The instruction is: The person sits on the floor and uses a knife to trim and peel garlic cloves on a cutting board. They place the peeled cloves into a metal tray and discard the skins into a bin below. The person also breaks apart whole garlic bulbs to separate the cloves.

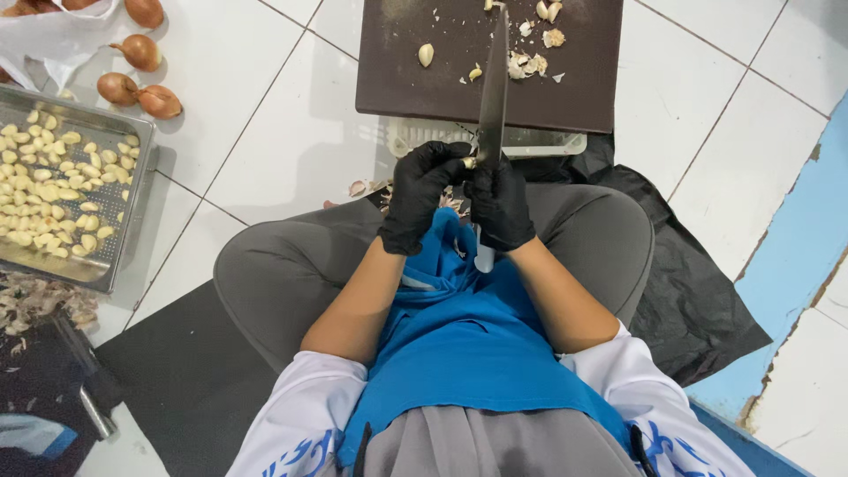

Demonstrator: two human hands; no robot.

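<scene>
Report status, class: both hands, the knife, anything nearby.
Left black-gloved hand pinching a small garlic clove. Right black-gloved hand gripping long dark-bladed knife. Blade over dark cutting board; nothing blocking.

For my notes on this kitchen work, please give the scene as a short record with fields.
left hand: black glove, pinching a small garlic clove against the blade
right hand: black glove, gripping the knife, blade pointing away from the person
cutting board: dark, with garlic pieces and skins
metal tray: on the person's left, filled with peeled cloves
onions: beside the tray on the white tiled floor
posture: sitting cross-legged, blue apron
</scene>
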